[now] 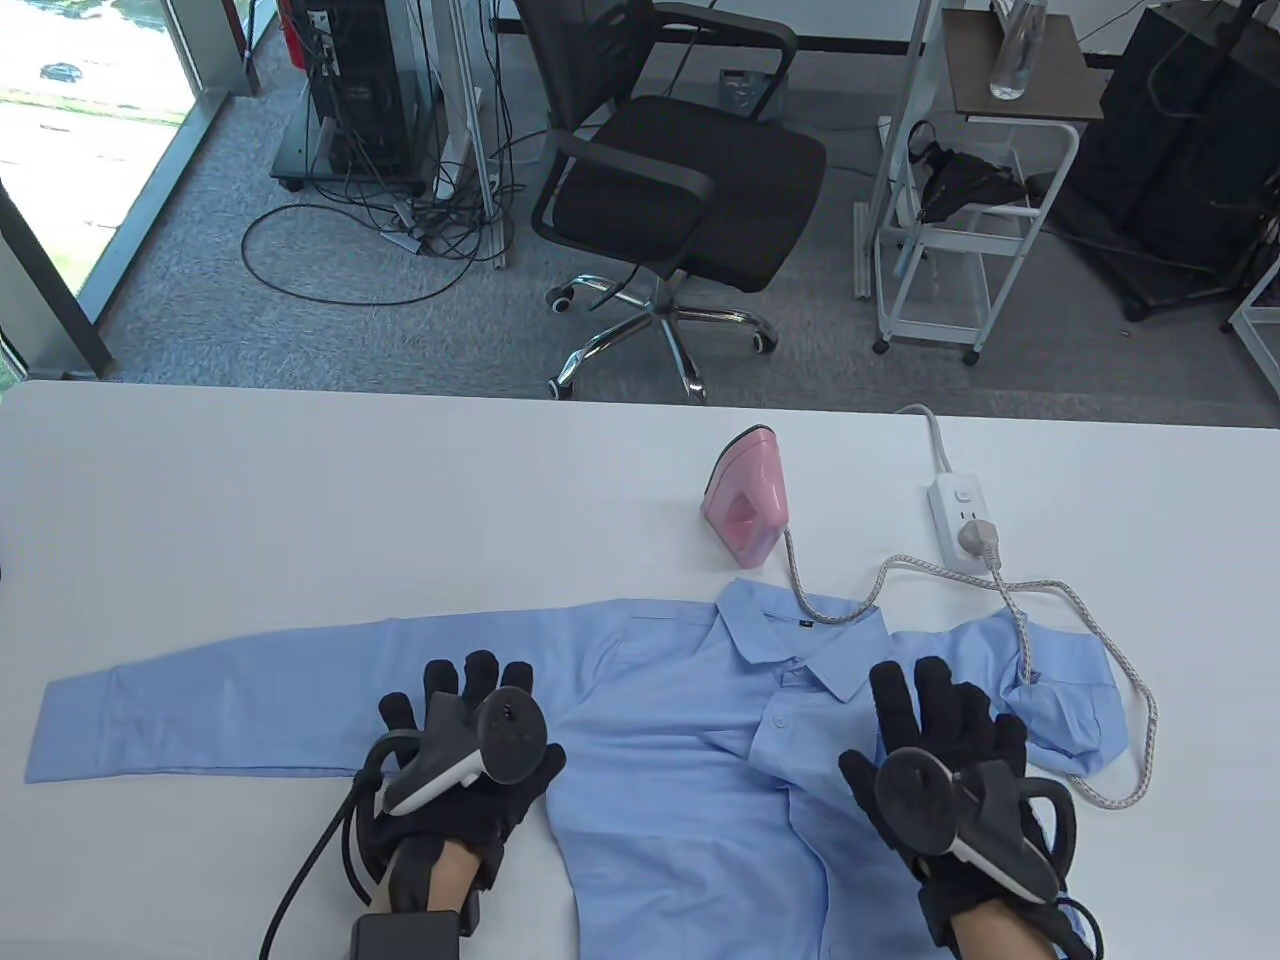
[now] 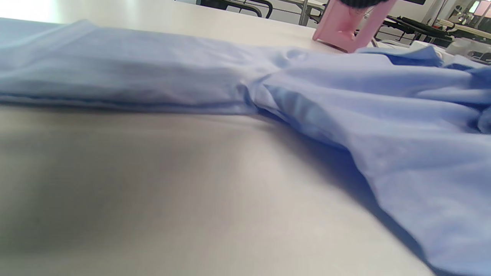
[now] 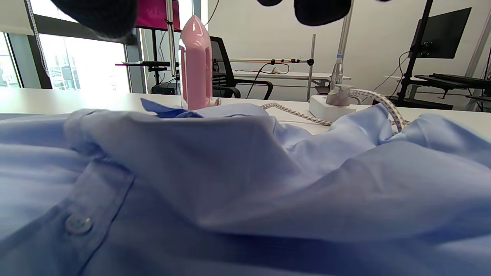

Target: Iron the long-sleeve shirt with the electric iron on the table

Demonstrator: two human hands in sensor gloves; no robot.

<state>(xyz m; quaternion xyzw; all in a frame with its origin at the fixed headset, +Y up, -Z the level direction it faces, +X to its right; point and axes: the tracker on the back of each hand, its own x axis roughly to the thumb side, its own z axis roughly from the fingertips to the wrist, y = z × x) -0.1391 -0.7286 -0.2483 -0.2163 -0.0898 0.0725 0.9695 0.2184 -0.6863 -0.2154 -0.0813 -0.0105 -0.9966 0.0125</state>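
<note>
A light blue long-sleeve shirt (image 1: pixel 680 760) lies front up on the white table (image 1: pixel 300 500). Its left sleeve stretches out to the left; its right sleeve lies crumpled at the right. My left hand (image 1: pixel 460 700) rests flat, fingers spread, where the left sleeve meets the body. My right hand (image 1: pixel 940 700) rests flat on the right shoulder beside the collar. A pink iron (image 1: pixel 745 495) stands upright on its heel just behind the collar, out of both hands. The shirt (image 2: pixel 383 115) and iron (image 2: pixel 345 27) show in the left wrist view, and the shirt (image 3: pixel 230 172) and iron (image 3: pixel 195 65) in the right wrist view.
The iron's braided cord (image 1: pixel 1100 620) loops over the right sleeve to a white power strip (image 1: pixel 960 510) at the back right. An office chair (image 1: pixel 680 180) and a white cart (image 1: pixel 960 200) stand beyond the table's far edge.
</note>
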